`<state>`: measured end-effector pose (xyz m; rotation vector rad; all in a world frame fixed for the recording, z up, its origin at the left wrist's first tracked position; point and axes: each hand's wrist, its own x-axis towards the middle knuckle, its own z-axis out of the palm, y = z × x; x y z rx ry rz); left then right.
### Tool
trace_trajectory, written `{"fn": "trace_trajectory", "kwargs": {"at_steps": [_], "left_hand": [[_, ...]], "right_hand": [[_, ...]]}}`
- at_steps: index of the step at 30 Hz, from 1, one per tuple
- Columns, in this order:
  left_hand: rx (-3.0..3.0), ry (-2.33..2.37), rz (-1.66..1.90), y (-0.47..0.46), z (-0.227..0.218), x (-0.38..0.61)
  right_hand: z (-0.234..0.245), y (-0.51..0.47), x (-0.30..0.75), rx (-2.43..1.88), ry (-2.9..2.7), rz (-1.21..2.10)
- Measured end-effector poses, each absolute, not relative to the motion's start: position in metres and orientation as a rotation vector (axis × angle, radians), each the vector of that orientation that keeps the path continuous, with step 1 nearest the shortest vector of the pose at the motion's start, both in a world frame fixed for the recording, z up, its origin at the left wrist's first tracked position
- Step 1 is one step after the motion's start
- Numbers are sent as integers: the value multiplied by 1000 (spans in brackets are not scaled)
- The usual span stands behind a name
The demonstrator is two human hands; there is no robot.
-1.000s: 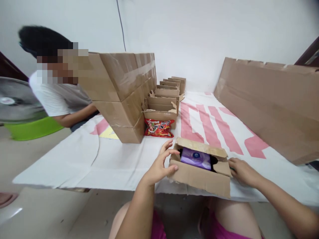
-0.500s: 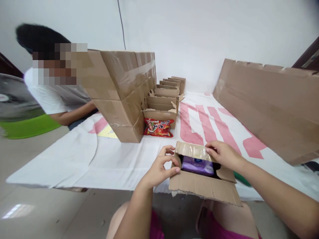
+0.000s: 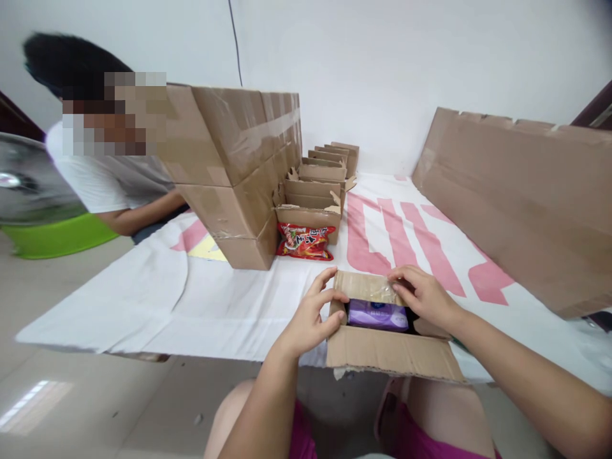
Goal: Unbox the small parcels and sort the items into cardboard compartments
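An open small cardboard box (image 3: 392,352) lies at the table's front edge, its near flap folded out toward me. Inside it is a purple plastic-wrapped pack (image 3: 377,317), perhaps tissues. My left hand (image 3: 310,319) curls its fingers and thumb over the box's left side and end flap. At the far flap, my right hand (image 3: 423,296) pinches a strip of clear tape (image 3: 388,290), part of which looks lifted and crinkled. Beyond the box, a red printed food packet (image 3: 306,242) leans against a row of open cardboard boxes (image 3: 310,217).
Sealed cartons (image 3: 239,185) form a tall stack left of the row. A big cardboard sheet (image 3: 516,204) stands along the right. White cloth with red print (image 3: 229,306) covers the table. A person in a white shirt (image 3: 109,185) sits behind the stack, near a fan with a green rim (image 3: 62,239).
My right hand has moved slightly left along the far flap, and the tape under it now shows crinkled. The left hand's index finger has come over the box's left edge.
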<state>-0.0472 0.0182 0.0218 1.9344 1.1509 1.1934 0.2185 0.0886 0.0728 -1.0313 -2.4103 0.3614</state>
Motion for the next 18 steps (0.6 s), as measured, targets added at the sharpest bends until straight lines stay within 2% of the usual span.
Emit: {"fn": "trace_trajectory", "kwargs": {"at_steps": [6, 12, 18], "left_hand": [[1928, 1183, 1152, 18, 26, -46], [1920, 1188, 1155, 19, 27, -45], [1926, 1172, 1161, 18, 27, -44]], "right_hand": [[75, 97, 239, -601, -2649, 48], [74, 104, 243, -494, -2715, -185], [75, 105, 241, -482, -2735, -208]]}}
